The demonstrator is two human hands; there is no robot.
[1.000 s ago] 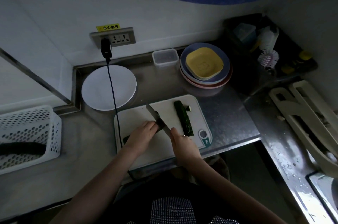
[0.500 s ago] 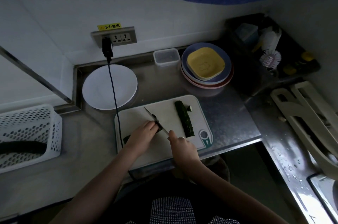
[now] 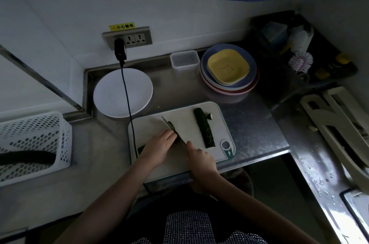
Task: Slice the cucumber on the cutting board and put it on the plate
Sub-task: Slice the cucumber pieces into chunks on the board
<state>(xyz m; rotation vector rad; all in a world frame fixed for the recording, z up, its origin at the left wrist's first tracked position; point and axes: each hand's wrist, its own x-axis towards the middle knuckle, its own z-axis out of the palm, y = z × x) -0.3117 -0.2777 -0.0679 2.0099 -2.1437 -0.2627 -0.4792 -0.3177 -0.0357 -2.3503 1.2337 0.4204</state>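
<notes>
Cucumber [image 3: 173, 131] piece being cut lies on the cutting board [image 3: 185, 122], mostly hidden under the left hand [image 3: 159, 147]; only a dark bit shows beside the blade & a dark end at the hand's near-left edge, so its long axis seems to run near-left to far-right, roughly across the blade; can't confirm more, light is poor; left hand presses down on it w/ fingers curled over the top, fingertips right by the blade; right hand [image 3: 200, 159] is wrapped round the knife [image 3: 173, 131] handle, blade pointing far-left, edge down on the board just right of the left fingertips; so the stock to be fed lies left of the blade, under the holding hand, & the left hand is the nearer one to it; next cut prob. needs the left fingers to creep back left along the cucumber while the blade follows; risk, as I read it, is the tiny gap between fingertips & edge; a second cucumber half [image 3: 204, 128] lies well right on the board, long axis near-to-far, w/ a small cut-off end [image 3: 210, 116] just beside its far tip; white plate [image 3: 111, 96] sits far-left of the board, bare, a black cable [image 3: 127, 104] crossing its right part; no slices on it yet; plate is nearer the left hand for transfer.
</notes>
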